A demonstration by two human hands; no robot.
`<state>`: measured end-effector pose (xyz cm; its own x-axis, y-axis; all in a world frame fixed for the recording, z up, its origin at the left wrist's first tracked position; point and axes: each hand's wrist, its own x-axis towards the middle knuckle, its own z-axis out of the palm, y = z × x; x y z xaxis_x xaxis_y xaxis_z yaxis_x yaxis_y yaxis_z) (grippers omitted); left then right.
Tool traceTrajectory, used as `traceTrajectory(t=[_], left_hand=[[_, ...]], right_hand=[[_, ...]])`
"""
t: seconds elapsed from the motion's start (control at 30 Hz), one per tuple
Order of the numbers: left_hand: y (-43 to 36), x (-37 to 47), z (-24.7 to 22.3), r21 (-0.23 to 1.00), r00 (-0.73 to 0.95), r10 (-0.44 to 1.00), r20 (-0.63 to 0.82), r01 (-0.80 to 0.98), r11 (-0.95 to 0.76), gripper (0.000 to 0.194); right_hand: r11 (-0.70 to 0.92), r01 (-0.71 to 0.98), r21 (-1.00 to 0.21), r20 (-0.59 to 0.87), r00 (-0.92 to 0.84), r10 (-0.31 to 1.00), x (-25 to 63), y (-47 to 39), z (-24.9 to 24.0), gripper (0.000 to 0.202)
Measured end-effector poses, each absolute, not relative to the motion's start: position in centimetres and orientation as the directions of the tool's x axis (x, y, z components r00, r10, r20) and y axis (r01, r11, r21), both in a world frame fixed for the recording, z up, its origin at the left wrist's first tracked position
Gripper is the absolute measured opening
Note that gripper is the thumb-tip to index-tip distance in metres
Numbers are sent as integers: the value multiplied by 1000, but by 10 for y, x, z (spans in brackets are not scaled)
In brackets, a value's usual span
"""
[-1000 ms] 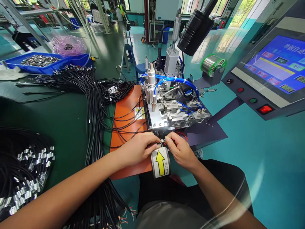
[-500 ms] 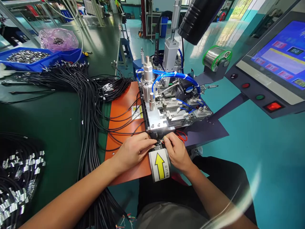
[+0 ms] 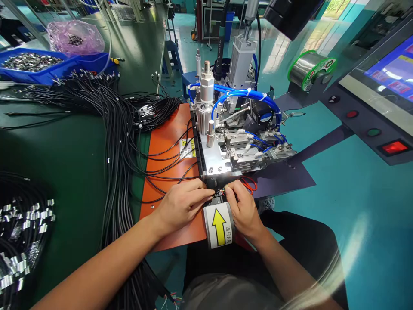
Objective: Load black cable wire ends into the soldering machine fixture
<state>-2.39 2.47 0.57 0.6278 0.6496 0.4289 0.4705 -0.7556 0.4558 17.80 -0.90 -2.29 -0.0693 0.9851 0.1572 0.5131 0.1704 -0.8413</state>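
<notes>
At the front of the soldering machine [image 3: 214,160], my left hand [image 3: 183,200] is closed, thumb and forefinger pinching the end of a black cable. Opposite it, my right hand [image 3: 243,207] is also closed, its fingertips on the thin coloured wires [image 3: 222,192] that fan out of that cable. Both hands rest over the small dark track, just above the white label with a yellow arrow [image 3: 220,224]. My fingers hide most of the wire tips. Several black cables [image 3: 167,173] run out of the machine's left side across the orange plate [image 3: 155,215].
A thick bundle of black cables [image 3: 118,172] hangs over the green table [image 3: 80,172]. Left lie more cables with shiny ends [image 3: 29,224]. Behind stand a blue tray [image 3: 54,76] of metal parts and a pink bag [image 3: 75,38]. A solder spool [image 3: 311,71] and control panel [image 3: 371,112] are right.
The camera view has shifted slightly, so the machine and panel appear a little further right. My hands keep nearly the same pinch on the cable and wires.
</notes>
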Motion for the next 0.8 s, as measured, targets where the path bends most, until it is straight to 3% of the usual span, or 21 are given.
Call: traceTrajectory(t=[0.5, 0.8], left_hand=[[25, -23, 7, 472, 627, 671, 396, 489, -734, 18], [25, -23, 6, 364, 648, 650, 396, 539, -759, 21]], right_hand=[[142, 528, -837, 129, -61, 990, 178, -10, -24, 22], [110, 517, -849, 104, -41, 994, 177, -10, -22, 23]])
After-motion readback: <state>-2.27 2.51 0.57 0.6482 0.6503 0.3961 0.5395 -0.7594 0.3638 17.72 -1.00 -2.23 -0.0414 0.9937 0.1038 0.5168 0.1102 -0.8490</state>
